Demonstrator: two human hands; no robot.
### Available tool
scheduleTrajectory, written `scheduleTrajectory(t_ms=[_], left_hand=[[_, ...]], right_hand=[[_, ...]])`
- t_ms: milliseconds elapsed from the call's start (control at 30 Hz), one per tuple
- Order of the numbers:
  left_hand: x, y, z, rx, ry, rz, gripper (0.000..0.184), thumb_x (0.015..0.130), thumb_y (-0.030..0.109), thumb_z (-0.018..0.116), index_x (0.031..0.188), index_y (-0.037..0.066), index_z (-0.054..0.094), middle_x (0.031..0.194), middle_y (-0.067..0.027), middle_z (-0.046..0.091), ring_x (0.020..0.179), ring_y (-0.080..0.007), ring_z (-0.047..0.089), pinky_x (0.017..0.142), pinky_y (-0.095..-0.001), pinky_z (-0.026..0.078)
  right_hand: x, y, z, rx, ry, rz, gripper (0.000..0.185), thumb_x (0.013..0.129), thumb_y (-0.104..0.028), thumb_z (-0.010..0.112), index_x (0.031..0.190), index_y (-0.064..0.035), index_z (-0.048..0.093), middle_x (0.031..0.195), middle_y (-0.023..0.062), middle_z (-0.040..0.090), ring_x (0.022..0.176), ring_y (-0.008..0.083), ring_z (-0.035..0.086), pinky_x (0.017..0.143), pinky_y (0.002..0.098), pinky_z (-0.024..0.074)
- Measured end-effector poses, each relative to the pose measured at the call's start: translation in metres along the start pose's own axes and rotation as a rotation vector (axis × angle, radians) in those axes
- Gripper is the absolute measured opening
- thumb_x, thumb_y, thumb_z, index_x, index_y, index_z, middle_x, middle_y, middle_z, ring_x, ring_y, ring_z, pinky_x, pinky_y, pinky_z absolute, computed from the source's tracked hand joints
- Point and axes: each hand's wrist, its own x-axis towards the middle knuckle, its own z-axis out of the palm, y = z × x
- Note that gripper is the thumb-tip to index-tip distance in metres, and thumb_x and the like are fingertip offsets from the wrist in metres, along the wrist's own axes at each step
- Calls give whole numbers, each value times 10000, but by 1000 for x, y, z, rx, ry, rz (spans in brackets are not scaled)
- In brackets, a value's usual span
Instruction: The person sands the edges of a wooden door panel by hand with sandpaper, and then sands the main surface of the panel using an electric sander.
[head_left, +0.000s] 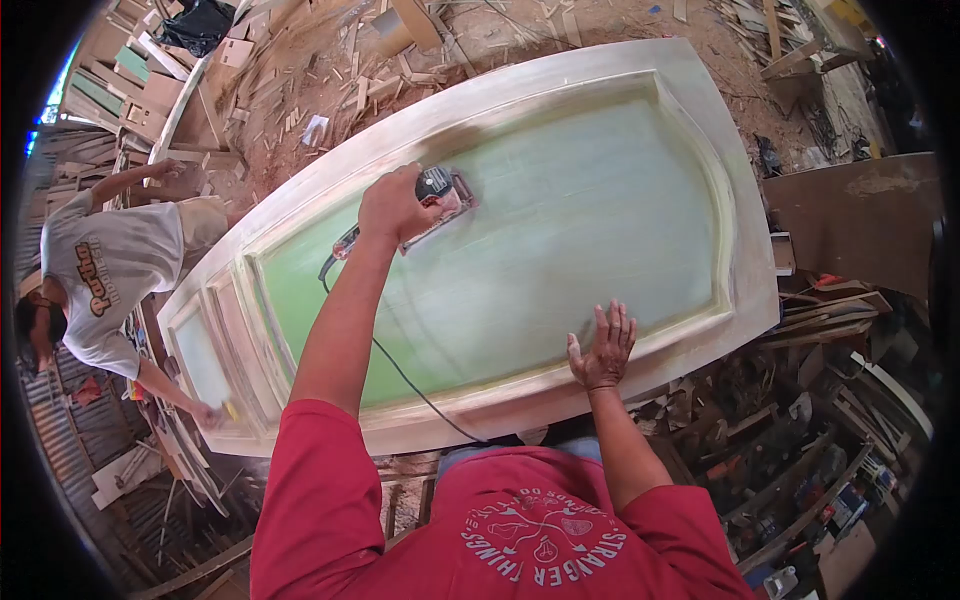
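A large panelled wooden door (560, 215) lies flat in front of me, its recessed panel pale and dusty with bright green showing toward the left. My left hand (395, 205) is wrapped over an electric sander (437, 186), whose flat base rests on the panel near its far edge. From the sander a dark cord (405, 375) runs across the door toward my body. With fingers spread, my right hand (603, 348) lies on the panel by the near moulding and holds nothing.
At the door's left end a co-worker in a grey shirt (115, 275) bends over, one hand (207, 416) on the door. Wood scraps (375, 90) litter the floor beyond. Stacked offcuts (825, 315) and a brown board (860, 215) lie to the right.
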Motion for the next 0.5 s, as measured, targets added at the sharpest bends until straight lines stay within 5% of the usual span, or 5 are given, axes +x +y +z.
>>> scheduleTrajectory(t_ms=[500], left_hand=[[99,188,25,38,-65,104,607,773,573,876,1051,67,686,1068,-199,783,1057,-408,747,939,-523,592]], right_hand=[[-2,7,3,99,-44,-22,785,890,-420,750,1583,-120,533,1709,216,421,1612,405,352,1330,612,242]])
